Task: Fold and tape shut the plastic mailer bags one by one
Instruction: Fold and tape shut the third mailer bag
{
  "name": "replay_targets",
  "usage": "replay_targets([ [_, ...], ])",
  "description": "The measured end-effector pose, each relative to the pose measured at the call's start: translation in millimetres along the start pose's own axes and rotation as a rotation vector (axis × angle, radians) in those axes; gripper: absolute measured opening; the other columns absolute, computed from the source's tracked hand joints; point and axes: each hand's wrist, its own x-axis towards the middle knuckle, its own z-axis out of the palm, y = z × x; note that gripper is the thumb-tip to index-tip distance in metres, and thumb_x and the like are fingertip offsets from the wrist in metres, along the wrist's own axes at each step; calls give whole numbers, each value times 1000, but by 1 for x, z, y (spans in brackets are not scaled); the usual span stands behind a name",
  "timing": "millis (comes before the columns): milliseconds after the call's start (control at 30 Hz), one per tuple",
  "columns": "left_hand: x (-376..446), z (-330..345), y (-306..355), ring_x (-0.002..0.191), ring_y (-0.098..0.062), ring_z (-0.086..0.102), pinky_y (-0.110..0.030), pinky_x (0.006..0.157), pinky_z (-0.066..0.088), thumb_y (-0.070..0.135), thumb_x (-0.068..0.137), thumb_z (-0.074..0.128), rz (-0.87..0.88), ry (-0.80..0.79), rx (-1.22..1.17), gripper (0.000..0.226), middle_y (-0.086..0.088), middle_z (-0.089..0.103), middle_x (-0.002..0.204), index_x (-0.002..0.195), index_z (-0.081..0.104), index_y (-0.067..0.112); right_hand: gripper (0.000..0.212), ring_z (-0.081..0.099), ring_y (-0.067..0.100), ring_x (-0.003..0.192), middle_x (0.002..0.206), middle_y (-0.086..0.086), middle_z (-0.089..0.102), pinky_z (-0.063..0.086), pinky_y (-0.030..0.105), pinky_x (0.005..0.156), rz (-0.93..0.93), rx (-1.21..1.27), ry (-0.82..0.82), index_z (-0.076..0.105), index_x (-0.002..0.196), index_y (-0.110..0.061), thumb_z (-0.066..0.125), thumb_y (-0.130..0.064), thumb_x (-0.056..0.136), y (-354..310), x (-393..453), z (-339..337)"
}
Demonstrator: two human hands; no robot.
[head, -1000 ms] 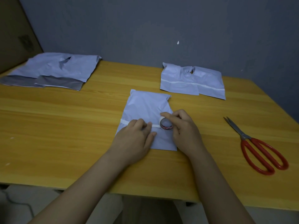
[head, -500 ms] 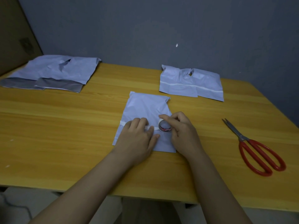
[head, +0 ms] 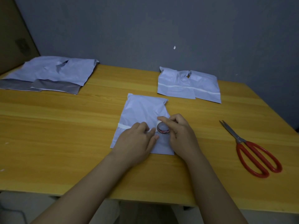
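Observation:
A folded white mailer bag lies at the middle of the wooden table. A strip of white tape runs across it from its left edge. My left hand lies flat on the bag, fingers pressing the tape down. My right hand grips a small roll of tape standing on edge on the bag, just right of my left fingertips. The bag's lower part is partly hidden under both hands.
Two taped mailer bags lie side by side at the back right. A pile of unfolded mailers with grey flaps sits at the back left. Red-handled scissors lie shut on the right. A cardboard sheet leans at the far left.
The hands have stayed nearly where they were. The left fingers have slid a little right along the tape toward the roll.

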Motion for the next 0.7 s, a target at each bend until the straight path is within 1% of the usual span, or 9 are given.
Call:
replay_targets([
  [67, -3, 7, -1, 79, -24, 58, -32, 57, 51, 44, 93, 25, 5, 59, 32, 56, -5, 57, 88, 110, 68, 11, 52, 53, 21, 87, 94, 4, 53, 52, 42, 64, -7, 0, -4, 65, 122, -19, 37, -1, 82, 0, -1, 0],
  [133, -5, 13, -2, 77, -24, 57, -33, 57, 52, 41, 93, 30, -6, 72, 12, 51, -5, 57, 87, 108, 68, 10, 51, 53, 21, 86, 93, 3, 53, 52, 41, 65, -11, 10, -6, 65, 122, -19, 37, -2, 83, -1, -1, 0],
  [233, -7, 14, -4, 83, -24, 57, -34, 63, 52, 41, 94, 31, 0, 97, -27, 50, -5, 57, 95, 110, 67, 11, 52, 52, 20, 86, 93, 2, 52, 51, 41, 67, -3, 34, -11, 63, 124, -22, 36, -4, 84, 0, -1, 0],
  [300, -6, 13, -3, 87, -23, 57, -33, 67, 51, 41, 94, 32, 14, 111, -8, 49, -5, 58, 99, 108, 68, 11, 53, 52, 20, 86, 92, 2, 52, 51, 39, 68, -1, 46, -12, 61, 127, -23, 37, -4, 85, 0, -1, 0],
  [400, -4, 12, -3, 89, -22, 57, -32, 76, 45, 40, 94, 31, 35, 115, 8, 48, -2, 60, 99, 103, 69, 12, 54, 52, 18, 85, 91, 0, 51, 49, 33, 68, 3, 65, -24, 57, 131, -26, 40, -4, 85, 0, -1, 0],
  [467, -4, 12, -4, 87, -22, 57, -34, 75, 48, 40, 94, 30, 29, 109, -60, 50, -1, 59, 97, 105, 69, 11, 58, 49, 14, 83, 91, -1, 50, 43, 22, 67, 20, 74, -49, 52, 134, -30, 41, -5, 83, -1, -2, 0],
  [533, -3, 12, -4, 85, -21, 57, -34, 69, 52, 41, 94, 30, 6, 116, -97, 51, 0, 59, 94, 104, 70, 11, 61, 47, 10, 80, 93, -2, 49, 37, 15, 65, 41, 83, -73, 46, 137, -34, 42, -3, 84, -1, -2, 0],
  [633, -2, 11, 0, 86, -21, 58, -34, 65, 53, 45, 94, 28, -25, 113, -109, 55, 0, 60, 92, 105, 71, 13, 70, 46, 6, 76, 95, -6, 48, 40, 17, 63, 85, 119, -105, 33, 142, -40, 45, 3, 88, -2, -4, -3],
  [700, -2, 11, 1, 89, -22, 56, -35, 67, 52, 47, 93, 24, -33, 96, -113, 59, 0, 59, 94, 113, 68, 13, 70, 46, 4, 73, 99, -9, 49, 40, 18, 63, 135, 139, -113, 29, 146, -38, 46, 0, 90, -2, -4, -4],
])
